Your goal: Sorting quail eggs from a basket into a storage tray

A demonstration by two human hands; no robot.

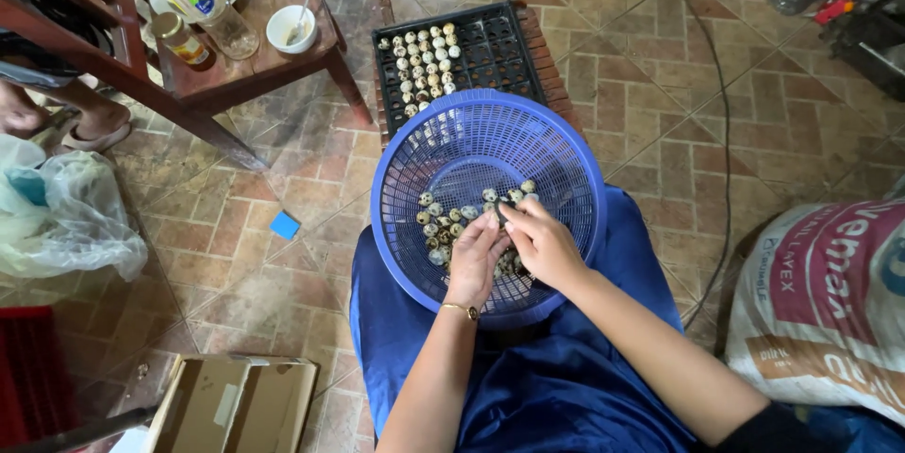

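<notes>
Speckled quail eggs (pixel 443 225), heaped in the near part of a blue plastic basket (pixel 396 217) resting on the lap, over blue cloth (pixel 528 387). Both hands down inside the basket, on the heap. Left hand (pixel 476 260): palm down, fingers loosely curled over the eggs, touching them; grip on any single egg not discernible. Right hand (pixel 539 244): fingertips pinched together at the heap's far edge, apparently closed on one egg. Best handled lightly, judging by the thin shells: pick with fingertips only, one egg at a time, no pressing on the heap. Beyond the basket, farther from the body: black cell tray (pixel 500 48), its left cells filled with eggs, the rest bare. Farther out: wooden table (pixel 273 57) with white cup (pixel 288 29) and bottles, tiled floor (pixel 660 85), cardboard box (pixel 236 406), printed sack (pixel 830 302) at right.
</notes>
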